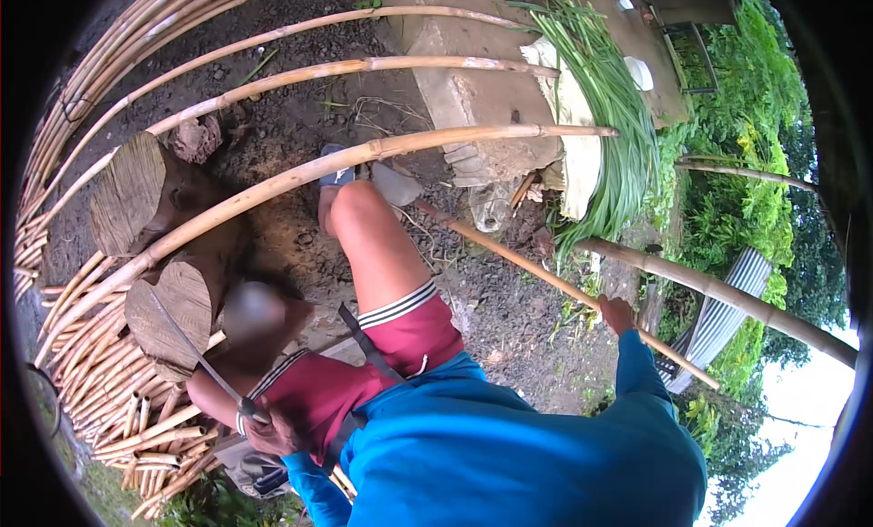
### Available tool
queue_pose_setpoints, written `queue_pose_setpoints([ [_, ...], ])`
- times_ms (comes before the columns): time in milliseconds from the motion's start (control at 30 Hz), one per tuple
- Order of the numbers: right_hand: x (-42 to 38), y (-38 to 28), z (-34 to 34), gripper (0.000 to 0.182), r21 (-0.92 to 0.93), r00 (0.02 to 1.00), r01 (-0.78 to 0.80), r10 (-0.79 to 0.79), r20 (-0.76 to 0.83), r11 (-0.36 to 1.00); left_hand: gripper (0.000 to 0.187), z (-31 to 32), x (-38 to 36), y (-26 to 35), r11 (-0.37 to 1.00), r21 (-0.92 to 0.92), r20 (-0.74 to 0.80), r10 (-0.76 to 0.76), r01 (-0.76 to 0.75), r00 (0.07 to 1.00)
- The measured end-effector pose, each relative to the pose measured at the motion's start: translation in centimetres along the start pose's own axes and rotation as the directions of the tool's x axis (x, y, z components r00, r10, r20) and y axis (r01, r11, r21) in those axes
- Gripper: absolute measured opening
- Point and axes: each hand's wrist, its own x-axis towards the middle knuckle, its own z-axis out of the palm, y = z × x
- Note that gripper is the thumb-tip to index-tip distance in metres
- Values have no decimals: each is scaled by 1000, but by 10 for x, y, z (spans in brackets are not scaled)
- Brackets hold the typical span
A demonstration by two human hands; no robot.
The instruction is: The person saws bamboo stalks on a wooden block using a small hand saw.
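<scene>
In my left hand (264,431) is a machete (205,359), gripped by its handle. Its blade points up and left, overlapping the cut face of a wooden log (173,309) in the view. On the right, my right hand (618,314) is wrapped round the long wooden handle of a spade-like tool (536,271). That tool's flat grey metal head (396,183) lies near my foot. A long bamboo pole (364,154) crosses the view beyond my knees, passing over the logs. A second upright log (130,190) stands beside the first.
Many cut bamboo pieces (118,391) are heaped at lower left. More long poles (300,72) lie behind. Long green leaves (605,118) cover a pale sack (580,168) on a concrete slab (482,90). A thick pole (727,295) and corrugated sheet (727,313) are at right.
</scene>
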Motion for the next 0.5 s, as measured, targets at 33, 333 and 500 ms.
queue_pose_setpoints([
  [33,-17,10,10,30,-6,1000,-3,3,5,1000,31,1,1,0,1000,25,-2,9,-9,1000],
  [333,-83,34,69,45,284,899,150,-11,-438,947,33,-6,1,-7,998,70,121,-11,3,993],
  [500,-20,-55,-52,57,264,798,356,-145,-585,896,43,0,4,-29,992,109,113,50,-63,992],
])
